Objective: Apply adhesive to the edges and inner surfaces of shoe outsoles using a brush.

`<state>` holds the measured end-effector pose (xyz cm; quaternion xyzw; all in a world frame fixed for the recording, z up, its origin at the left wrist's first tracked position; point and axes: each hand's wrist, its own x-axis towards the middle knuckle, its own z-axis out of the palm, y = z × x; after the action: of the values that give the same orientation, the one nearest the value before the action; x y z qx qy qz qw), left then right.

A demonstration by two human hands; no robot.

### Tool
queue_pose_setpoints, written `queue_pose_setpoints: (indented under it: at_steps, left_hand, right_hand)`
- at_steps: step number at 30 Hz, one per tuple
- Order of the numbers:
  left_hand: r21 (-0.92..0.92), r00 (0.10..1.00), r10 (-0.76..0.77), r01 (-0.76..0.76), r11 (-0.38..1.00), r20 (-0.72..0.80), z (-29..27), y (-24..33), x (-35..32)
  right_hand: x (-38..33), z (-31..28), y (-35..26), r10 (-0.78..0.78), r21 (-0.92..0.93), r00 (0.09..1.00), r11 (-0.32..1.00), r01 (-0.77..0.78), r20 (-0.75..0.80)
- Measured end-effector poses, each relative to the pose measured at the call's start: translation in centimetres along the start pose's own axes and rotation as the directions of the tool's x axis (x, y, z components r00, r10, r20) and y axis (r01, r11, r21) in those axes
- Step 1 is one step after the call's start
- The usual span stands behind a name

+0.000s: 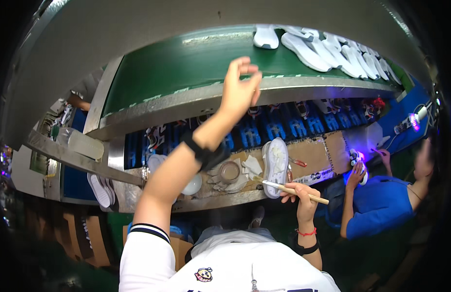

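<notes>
My left hand [241,88] is raised above the near edge of a green conveyor belt [186,61]. Its fingers are slightly bent and apart, with nothing in them. In my right hand [303,197] is a brush [288,189] with a wooden handle, its bristles pointing left across the near end of a white shoe sole [275,163]. That sole lies hollow side up on the cardboard-covered bench [313,153]. A small round pot [229,172] stands left of the sole on crusted, crumpled material. White scraps [252,165] lie between the two.
Several white soles [308,52] sit at the belt's far right. Below the belt, shoes rest in a row of blue holders [276,129]. A red-handled tool [297,162] lies right of the sole. At right, a co-worker in blue [381,207] handles a shoe under a purple light.
</notes>
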<state>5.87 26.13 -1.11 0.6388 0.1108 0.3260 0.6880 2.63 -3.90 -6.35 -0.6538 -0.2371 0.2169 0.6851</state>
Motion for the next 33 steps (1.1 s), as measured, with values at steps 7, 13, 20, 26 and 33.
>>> queue_pose_setpoints:
  at_steps: [7,13,20,26,33]
  left_hand:
    - [0.633,0.836,0.074,0.352,0.689,-0.544,-15.2,-13.4,-26.7]
    - [0.536,0.545,0.022,0.817,0.210,-0.838,-26.1,-18.0,-38.1]
    - [-0.027,0.456,-0.632,0.797,0.603,-0.627,-30.8,-14.9,-38.5]
    - [-0.291,0.706,-0.615,0.542,0.788,-0.350,-22.2,-4.8,-33.2]
    - [-0.084,0.818,-0.455,0.456,0.886,-0.351,-12.5,-0.7,-27.5]
  right_hand:
    - [-0.2,2.0,1.1,0.080,-0.031,0.987,0.997,-0.076,0.139]
    - [-0.2,3.7,2.7,0.160,0.011,0.960,0.986,-0.166,0.229]
    - [-0.2,5.4,3.6,0.202,-0.012,0.922,0.978,-0.209,0.330]
    - [0.0,6.9,2.6,0.218,-0.034,0.895,0.974,-0.223,0.389]
    - [0.6,9.1,1.0,0.041,-0.005,0.874,0.999,-0.044,0.485]
